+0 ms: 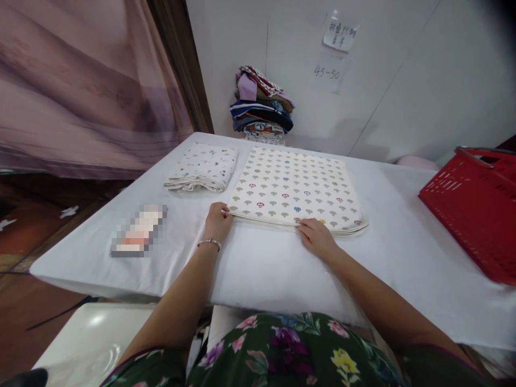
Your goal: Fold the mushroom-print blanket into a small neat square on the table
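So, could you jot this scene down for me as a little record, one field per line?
Left hand: pinching the near left corner of the mushroom-print cloth
Right hand: fingers at that cloth's near edge, about midway; grip unclear
Surface: white-covered table
To the left: smaller folded cloth; nearer, a pixelated item, unidentifiable
To the right: red basket
Behind: fabric stack near the wall
Note: reads "45-50"

White panelled wall (374, 80): soft, low shadows
Glossy white surface (86, 336): round glare
Flat rectangular object (139, 231): pixelated
Upper-right corner: dark, blurred
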`<act>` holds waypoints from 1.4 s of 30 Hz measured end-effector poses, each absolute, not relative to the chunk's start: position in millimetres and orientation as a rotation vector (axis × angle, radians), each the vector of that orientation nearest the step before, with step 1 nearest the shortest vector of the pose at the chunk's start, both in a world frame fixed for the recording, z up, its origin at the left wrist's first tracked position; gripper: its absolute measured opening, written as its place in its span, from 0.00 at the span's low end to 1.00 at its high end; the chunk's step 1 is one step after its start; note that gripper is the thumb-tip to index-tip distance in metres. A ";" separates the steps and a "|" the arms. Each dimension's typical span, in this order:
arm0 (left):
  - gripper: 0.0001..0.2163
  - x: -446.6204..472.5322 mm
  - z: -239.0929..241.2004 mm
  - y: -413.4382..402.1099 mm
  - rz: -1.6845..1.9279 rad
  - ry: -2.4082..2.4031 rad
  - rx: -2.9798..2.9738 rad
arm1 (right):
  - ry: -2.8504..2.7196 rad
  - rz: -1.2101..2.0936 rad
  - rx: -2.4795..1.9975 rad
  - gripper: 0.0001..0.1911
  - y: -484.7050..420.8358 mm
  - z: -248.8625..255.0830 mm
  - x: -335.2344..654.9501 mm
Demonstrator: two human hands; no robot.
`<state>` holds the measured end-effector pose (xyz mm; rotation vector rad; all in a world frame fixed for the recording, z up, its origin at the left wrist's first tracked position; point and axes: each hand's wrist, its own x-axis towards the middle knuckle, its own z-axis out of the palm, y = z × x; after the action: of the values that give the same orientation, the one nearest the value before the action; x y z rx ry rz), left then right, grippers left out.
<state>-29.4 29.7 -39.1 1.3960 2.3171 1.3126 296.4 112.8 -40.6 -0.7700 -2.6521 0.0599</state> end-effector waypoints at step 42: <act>0.08 -30.5 -37.5 22.4 1.015 2.435 1.455 | -2.696 0.012 -0.653 0.13 100.5 -41.2 244.1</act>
<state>-30.5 22.4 -37.5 1.4551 2.4352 1.0149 244.1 100.5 -41.2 -0.6532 -2.6964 0.0119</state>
